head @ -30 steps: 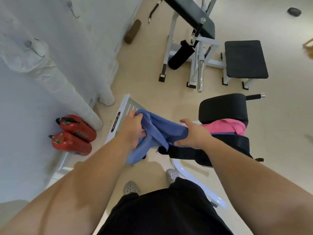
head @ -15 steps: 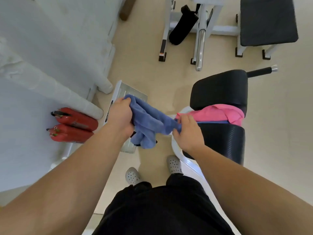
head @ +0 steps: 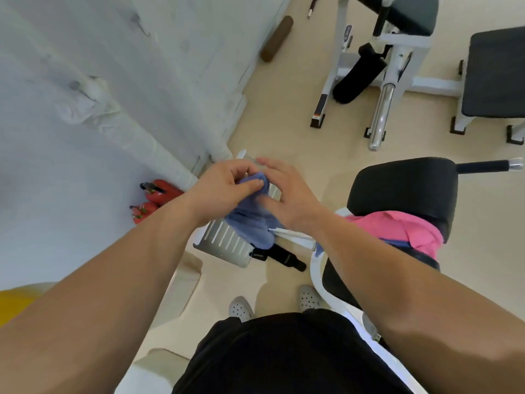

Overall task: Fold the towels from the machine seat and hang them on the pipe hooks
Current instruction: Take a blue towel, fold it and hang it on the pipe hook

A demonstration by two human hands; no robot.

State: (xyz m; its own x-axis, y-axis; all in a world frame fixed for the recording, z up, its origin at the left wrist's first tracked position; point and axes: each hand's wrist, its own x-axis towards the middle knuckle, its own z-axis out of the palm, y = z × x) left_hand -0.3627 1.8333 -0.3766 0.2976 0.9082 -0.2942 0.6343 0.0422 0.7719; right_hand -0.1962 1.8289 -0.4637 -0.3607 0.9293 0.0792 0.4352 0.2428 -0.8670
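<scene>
A blue towel (head: 251, 223) hangs bunched between my hands, in front of me above the floor. My left hand (head: 224, 186) pinches its top edge between thumb and fingers. My right hand (head: 287, 194) presses against the towel's right side with fingers spread; its grip is blurred. A pink towel (head: 397, 227) lies on the black machine seat (head: 403, 189) to the right, with a strip of another blue towel (head: 397, 243) under it. A white wrapped pipe (head: 133, 129) runs along the wall at left, and a hook (head: 140, 24) sticks out of the wall above it.
Two red fire extinguishers (head: 154, 199) lie at the wall's foot. A metal slotted footplate (head: 227, 243) is under my hands. A white-framed gym machine (head: 380, 81) and a black bench (head: 497, 72) stand at the back right. My grey shoes (head: 241, 308) are on the beige floor.
My hands have come together, folding the blue towel from a stretched span into a bunch. My right hand moved left, away from the seat. The camera tilted up toward the wall.
</scene>
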